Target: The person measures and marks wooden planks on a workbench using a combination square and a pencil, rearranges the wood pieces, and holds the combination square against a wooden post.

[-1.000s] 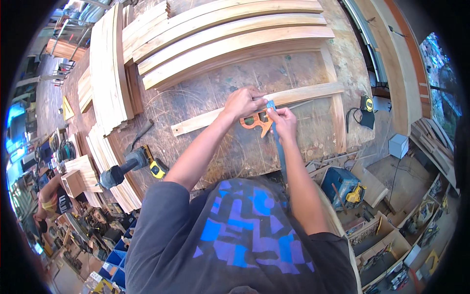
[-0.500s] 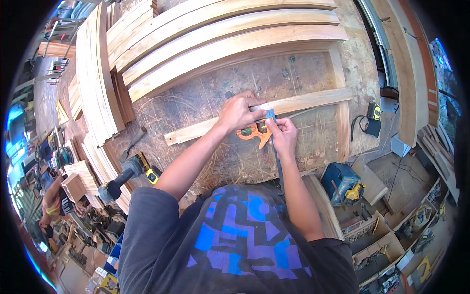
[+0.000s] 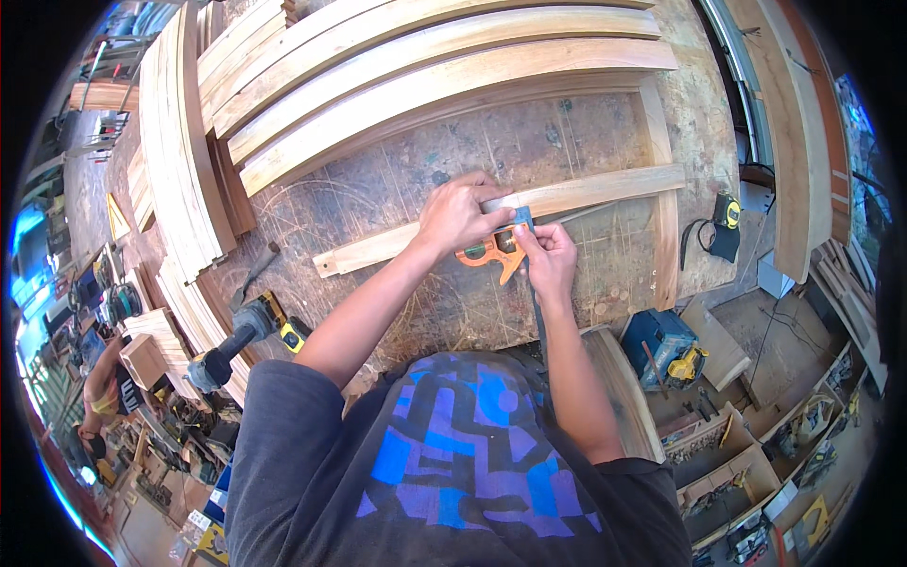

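Observation:
A long narrow wooden strip (image 3: 609,191) lies slantwise across the workbench, its right end over a crosswise wooden piece (image 3: 666,241). Gripping the strip near its middle, my left hand (image 3: 455,219) is closed, with the thumb on the near side beside the blade of a combination square. The combination square (image 3: 503,267) has an orange head and rests against the strip's near edge. My right hand (image 3: 552,261) pinches its blade just right of the head; the blade runs back toward my body. Some fingertips of both hands are hidden.
Several curved-looking wooden boards (image 3: 453,80) lie beyond the strip, with a stack of planks (image 3: 184,142) at left. A cordless power tool (image 3: 236,345) sits by my left elbow. A tape measure (image 3: 726,213) lies far right. Wooden tool trays (image 3: 727,472) stand lower right. Another person (image 3: 104,378) is far left.
The view has shifted very slightly. Both hands, the strip and the combination square keep nearly the same places, with the orange head tilted a little differently.

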{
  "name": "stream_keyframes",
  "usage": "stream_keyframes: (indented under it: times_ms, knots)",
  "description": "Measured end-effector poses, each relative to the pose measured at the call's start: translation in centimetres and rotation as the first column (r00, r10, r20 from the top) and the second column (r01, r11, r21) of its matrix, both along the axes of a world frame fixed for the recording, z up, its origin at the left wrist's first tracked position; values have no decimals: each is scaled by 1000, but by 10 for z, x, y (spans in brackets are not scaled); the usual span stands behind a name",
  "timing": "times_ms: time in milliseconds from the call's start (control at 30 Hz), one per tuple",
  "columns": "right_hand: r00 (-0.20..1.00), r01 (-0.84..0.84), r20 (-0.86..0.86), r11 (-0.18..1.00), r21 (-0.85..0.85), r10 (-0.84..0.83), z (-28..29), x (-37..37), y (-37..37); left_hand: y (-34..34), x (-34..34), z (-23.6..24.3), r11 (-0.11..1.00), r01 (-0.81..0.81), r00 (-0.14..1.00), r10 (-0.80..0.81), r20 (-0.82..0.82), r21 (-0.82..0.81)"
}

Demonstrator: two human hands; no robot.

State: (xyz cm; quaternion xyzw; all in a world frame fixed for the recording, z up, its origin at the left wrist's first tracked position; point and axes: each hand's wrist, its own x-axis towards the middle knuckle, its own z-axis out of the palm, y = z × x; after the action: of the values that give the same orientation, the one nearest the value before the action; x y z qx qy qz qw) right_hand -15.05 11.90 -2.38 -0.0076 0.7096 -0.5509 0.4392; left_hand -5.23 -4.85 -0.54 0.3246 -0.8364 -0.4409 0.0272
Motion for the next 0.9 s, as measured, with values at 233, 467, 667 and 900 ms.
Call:
stream_keyframes:
  times_ms: [233,467,667,900]
  knots:
    - [999,18,-34,1000,-4,-18,-1,3,-2,5,2,-1,995,25,997,-32,-69,-95]
    - [999,-21,-24,999,25,21,-4,0,1,2,12,4,979,113,986,-131,-99,-169]
    - [1000,-3,23,999,34,2,1,-2,0,0,12,-4,974,124,974,-157,-166,-191]
    - [996,1,93,1000,12,-2,9,-5,1,1,10,-3,987,98,982,-117,-149,-128]
